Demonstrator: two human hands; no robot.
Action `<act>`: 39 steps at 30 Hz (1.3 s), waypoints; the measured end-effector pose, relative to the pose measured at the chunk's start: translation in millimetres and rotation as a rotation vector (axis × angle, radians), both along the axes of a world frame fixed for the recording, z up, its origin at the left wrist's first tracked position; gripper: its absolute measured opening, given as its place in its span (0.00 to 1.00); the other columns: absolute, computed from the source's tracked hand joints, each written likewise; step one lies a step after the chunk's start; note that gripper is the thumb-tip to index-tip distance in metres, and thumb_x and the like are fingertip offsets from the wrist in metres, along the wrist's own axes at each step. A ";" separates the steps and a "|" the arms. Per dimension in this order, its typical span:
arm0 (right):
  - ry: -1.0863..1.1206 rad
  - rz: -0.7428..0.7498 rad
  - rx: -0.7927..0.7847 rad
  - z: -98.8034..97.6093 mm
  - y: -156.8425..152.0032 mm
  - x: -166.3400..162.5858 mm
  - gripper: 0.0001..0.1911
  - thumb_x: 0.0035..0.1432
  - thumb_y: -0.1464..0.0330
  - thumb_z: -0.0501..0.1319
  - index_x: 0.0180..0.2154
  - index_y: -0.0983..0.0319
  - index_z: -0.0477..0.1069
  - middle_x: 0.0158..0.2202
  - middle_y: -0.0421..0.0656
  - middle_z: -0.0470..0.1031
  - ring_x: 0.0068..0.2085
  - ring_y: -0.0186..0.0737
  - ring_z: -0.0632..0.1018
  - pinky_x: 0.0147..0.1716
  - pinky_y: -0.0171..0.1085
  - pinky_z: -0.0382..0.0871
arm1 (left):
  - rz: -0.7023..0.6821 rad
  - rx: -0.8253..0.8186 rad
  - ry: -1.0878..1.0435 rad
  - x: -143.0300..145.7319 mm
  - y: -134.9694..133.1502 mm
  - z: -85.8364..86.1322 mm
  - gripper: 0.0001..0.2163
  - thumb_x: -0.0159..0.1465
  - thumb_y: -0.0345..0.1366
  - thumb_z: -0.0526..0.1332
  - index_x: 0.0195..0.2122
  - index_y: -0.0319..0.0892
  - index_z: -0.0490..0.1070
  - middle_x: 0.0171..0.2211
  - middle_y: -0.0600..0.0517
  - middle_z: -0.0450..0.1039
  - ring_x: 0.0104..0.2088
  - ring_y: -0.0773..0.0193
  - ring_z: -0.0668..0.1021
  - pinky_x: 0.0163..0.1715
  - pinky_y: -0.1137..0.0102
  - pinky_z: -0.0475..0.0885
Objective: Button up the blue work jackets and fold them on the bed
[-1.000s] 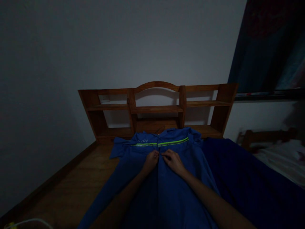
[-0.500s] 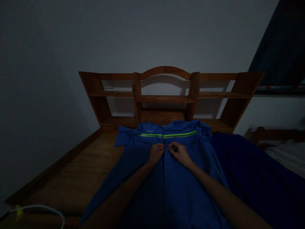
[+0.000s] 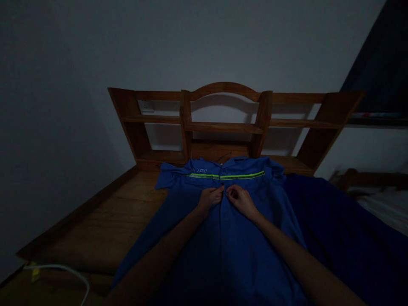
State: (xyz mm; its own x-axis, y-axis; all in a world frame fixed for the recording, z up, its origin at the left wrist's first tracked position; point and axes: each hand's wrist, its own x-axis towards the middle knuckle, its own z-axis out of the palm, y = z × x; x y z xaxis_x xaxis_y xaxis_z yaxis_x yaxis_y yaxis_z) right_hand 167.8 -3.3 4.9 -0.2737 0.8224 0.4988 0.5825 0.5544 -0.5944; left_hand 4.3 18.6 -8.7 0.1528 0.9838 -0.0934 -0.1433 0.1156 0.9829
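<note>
A blue short-sleeved work shirt (image 3: 248, 242) lies front side up, its collar toward the shelf unit. Yellow-green striping crosses its chest, with pale lettering above it on the left. My left hand (image 3: 210, 198) is closed on the shirt's front placket, just below the stripe, its thumb pointing up the front edge. Just across the front opening, my right hand (image 3: 240, 199) has its thumb and fingertips pinched together at the placket, leaving a round gap inside the curled fingers. Dim light hides whether a button sits between the fingertips.
Beyond the collar stands a wooden shelf unit (image 3: 225, 127) against the wall. Dark blue cloth (image 3: 338, 229) lies to the right of the shirt. A wooden surface (image 3: 117, 212) extends to the left, with a white cable (image 3: 68, 269) at the lower left.
My left thumb has extended upward along the placket and its fingers show more. The right hand stays pinched in nearly the same spot. The view has shifted slightly.
</note>
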 end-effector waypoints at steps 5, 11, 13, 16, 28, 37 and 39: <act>0.082 0.002 -0.091 -5.3 6.2 1.2 0.10 0.53 0.70 0.56 0.38 0.64 0.69 0.30 0.41 0.72 0.29 0.32 0.71 0.30 0.31 0.63 | 0.056 -0.051 -0.067 1.9 -7.1 10.3 0.20 0.42 0.41 0.71 0.31 0.31 0.72 0.26 0.47 0.73 0.26 0.67 0.76 0.31 0.71 0.72; 0.196 0.035 -0.234 -9.5 12.7 3.0 0.12 0.52 0.66 0.58 0.38 0.65 0.69 0.28 0.41 0.72 0.26 0.31 0.71 0.27 0.30 0.64 | 0.110 -0.036 0.008 0.6 -9.3 11.4 0.12 0.46 0.32 0.68 0.31 0.32 0.72 0.25 0.49 0.73 0.23 0.70 0.74 0.27 0.74 0.70; 0.206 0.041 -0.239 -7.8 11.4 2.8 0.12 0.52 0.66 0.59 0.39 0.65 0.69 0.28 0.41 0.72 0.26 0.32 0.72 0.27 0.30 0.64 | 0.119 -0.014 0.022 0.8 -9.5 10.5 0.11 0.48 0.32 0.67 0.31 0.32 0.72 0.25 0.49 0.73 0.23 0.70 0.74 0.26 0.75 0.69; 0.213 0.053 -0.253 -5.9 10.2 2.4 0.13 0.52 0.65 0.59 0.39 0.65 0.68 0.28 0.41 0.72 0.26 0.31 0.71 0.25 0.30 0.64 | 0.148 0.011 0.044 1.7 -8.4 7.8 0.09 0.47 0.31 0.66 0.29 0.33 0.72 0.24 0.50 0.72 0.22 0.71 0.73 0.24 0.77 0.67; 0.186 0.050 -0.199 -5.3 8.9 2.1 0.12 0.52 0.66 0.59 0.39 0.64 0.68 0.32 0.41 0.72 0.27 0.31 0.71 0.26 0.31 0.63 | 0.145 0.000 0.004 3.6 -6.6 9.5 0.14 0.43 0.37 0.69 0.28 0.35 0.71 0.20 0.53 0.70 0.19 0.71 0.70 0.20 0.76 0.64; 0.143 0.046 -0.115 -2.8 3.9 -1.0 0.09 0.53 0.68 0.58 0.39 0.62 0.67 0.32 0.40 0.71 0.28 0.31 0.70 0.27 0.30 0.62 | 0.195 0.034 0.079 2.7 -7.9 9.3 0.14 0.40 0.36 0.71 0.25 0.34 0.71 0.17 0.55 0.67 0.18 0.73 0.67 0.20 0.77 0.61; 0.143 0.044 -0.114 -2.6 3.2 -1.1 0.10 0.53 0.69 0.57 0.39 0.62 0.67 0.32 0.40 0.71 0.27 0.30 0.70 0.27 0.30 0.62 | 0.213 0.011 0.082 3.5 -6.7 8.1 0.12 0.41 0.34 0.70 0.25 0.34 0.71 0.17 0.55 0.67 0.18 0.73 0.67 0.20 0.77 0.61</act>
State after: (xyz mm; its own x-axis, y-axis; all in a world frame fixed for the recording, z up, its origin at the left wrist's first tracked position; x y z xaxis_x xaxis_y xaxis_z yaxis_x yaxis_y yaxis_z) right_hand 166.7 -0.1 2.2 -0.2431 0.8649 0.4391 0.4641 0.5013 -0.7303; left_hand 7.8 11.9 -0.6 -0.0662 0.9941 -0.0862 -0.0834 0.0806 0.9933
